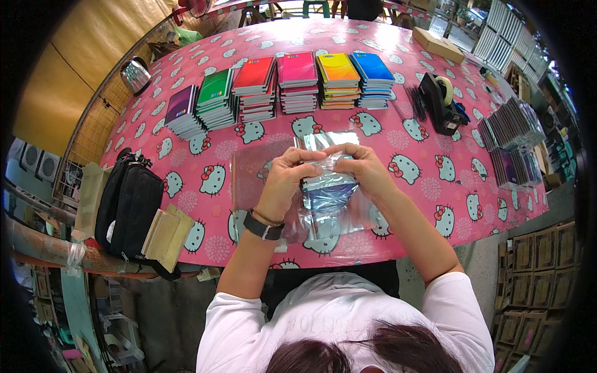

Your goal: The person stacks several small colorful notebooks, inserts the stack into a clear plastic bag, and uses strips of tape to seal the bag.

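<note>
Near end: white shirt (pixel 348 304) at bottom centre, both forearms reaching up from it, watch (pixel 264 227) on the left wrist. Left hand (pixel 287 175) and right hand (pixel 368 171) meet mid-frame, nearly touching at the fingertips, each pinching clear film (pixel 329 164) between thumb and fingers. Film lies over a blue-edged bundle (pixel 327 198) just below the hands, centre of frame (glare on the plastic, can't tell if it's fully enclosed). More clear sheets (pixel 249 177) flat on the pink table (pixel 211 242), left of and under the bundle.

Left of frame: black bag (pixel 130 205), cardboard pieces (pixel 166 236) leaning at its lower right. Lower right: stacked cartons (pixel 535 273) below table level.

Further up: six notebook piles in an arc. Left to right: purple pile (pixel 185 115), green pile (pixel 216 96), red pile (pixel 255 87), pink pile (pixel 298 81), yellow pile (pixel 338 78), blue pile (pixel 373 69). Tape dispenser (pixel 440 110) right of those, spiral-bound stacks (pixel 511 133) at far right.

Kettle (pixel 135 76) upper left. Flat carton (pixel 438 45) upper right, near the table's far edge.
</note>
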Tool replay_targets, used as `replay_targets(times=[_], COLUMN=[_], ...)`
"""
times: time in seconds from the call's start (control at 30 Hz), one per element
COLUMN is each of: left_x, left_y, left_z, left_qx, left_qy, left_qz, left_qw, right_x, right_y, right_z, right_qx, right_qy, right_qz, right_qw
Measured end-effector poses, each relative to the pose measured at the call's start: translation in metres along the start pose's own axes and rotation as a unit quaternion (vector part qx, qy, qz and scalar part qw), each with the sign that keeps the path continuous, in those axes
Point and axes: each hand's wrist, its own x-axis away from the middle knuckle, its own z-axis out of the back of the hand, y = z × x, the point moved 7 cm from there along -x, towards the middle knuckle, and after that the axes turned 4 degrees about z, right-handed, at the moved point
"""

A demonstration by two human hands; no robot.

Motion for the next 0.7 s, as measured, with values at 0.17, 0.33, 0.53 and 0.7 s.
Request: replay_targets(times=[0.17,0.33,0.53,0.7], left_x=[0.006,0.024,0.05,0.058], left_y=[0.007,0.033,0.037,0.02], left_z=[-0.001,-0.008,-0.038,-0.039], left_qx=[-0.054,-0.372,-0.559,-0.552], left_qy=[0.036,0.072,-0.009,0.049], left_qz=[-0.078,-0.262,-0.311,-0.365], left_qw=[0.995,0.888,0.769,0.748], right_x=[0.019,0.055,0.067,0.076], right_y=[-0.035,-0.047,-0.038,-0.05], right_z=[-0.011,-0.033,-0.028,0.045], right_qx=[0.421,0.573,0.548,0.371], right_qy=[0.031,0.001,0.03,0.053], right_qz=[0.296,0.401,0.473,0.454], right_qw=[0.857,0.715,0.689,0.808])
